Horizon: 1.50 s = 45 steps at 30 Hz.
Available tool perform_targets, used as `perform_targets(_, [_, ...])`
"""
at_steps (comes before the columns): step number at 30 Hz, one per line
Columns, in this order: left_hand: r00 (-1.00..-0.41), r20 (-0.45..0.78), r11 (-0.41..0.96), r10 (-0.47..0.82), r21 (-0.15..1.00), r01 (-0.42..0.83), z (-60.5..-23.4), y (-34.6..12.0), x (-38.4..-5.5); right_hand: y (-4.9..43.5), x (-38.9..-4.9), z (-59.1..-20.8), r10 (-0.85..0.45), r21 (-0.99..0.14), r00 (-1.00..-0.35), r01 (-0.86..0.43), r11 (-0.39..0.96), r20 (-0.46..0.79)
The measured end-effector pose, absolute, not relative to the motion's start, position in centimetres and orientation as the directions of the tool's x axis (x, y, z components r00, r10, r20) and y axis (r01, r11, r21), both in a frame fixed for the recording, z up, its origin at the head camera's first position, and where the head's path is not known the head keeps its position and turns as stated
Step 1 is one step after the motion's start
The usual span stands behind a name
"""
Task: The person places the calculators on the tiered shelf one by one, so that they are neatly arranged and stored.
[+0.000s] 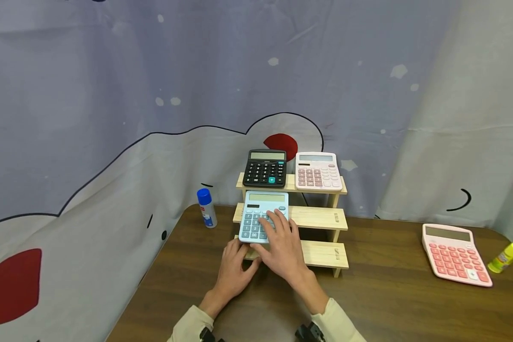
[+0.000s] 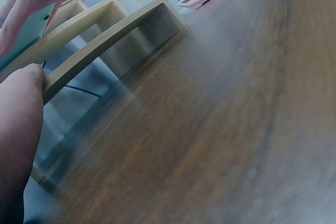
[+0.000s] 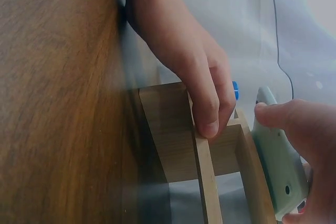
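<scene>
My right hand (image 1: pixel 280 247) pinches the lower part of a light blue calculator (image 1: pixel 262 202); its fingers lie over the keys and its thumb is at the bottom edge. The calculator's pale back (image 3: pixel 275 163) shows in the right wrist view, tilted close to the middle step of a three-step wooden stand (image 1: pixel 325 254). Whether it rests on a step I cannot tell. My left hand (image 1: pixel 231 271) rests at the left end of the lowest step, its thumb against the front edge. A black calculator (image 1: pixel 265 168) and a white calculator with pink keys (image 1: pixel 318 172) stand on the top step.
A glue stick with a blue cap (image 1: pixel 207 209) stands left of the stand. At the far right, a pink calculator (image 1: pixel 456 255) lies on the brown table (image 1: pixel 380 294) beside a yellow glue stick (image 1: pixel 506 257). A printed curtain (image 1: pixel 188 166) hangs right behind.
</scene>
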<state>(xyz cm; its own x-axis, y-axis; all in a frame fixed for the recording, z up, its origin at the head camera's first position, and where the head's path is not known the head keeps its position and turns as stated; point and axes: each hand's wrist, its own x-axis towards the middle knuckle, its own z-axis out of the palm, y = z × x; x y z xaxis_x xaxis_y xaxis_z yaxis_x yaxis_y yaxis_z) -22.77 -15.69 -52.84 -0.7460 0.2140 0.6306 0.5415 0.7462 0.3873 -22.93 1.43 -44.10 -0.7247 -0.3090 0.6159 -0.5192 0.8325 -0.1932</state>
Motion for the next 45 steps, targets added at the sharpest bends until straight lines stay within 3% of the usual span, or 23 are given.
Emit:
perform_targets(25, [-0.762,0.614,0.758,0.207,0.393,0.522,-52.64,-15.63,-22.46,1.02,-23.02,-44.93,-0.293,-0.261,-0.730,-0.542,0.799,0.618])
perform_targets(45, [-0.729,0.650,0.747,0.215,0.372,0.551,-52.84,-15.77,-22.68,1.17,-23.13,-44.65,-0.305,-0.272,-0.731,-0.555,0.786,0.610])
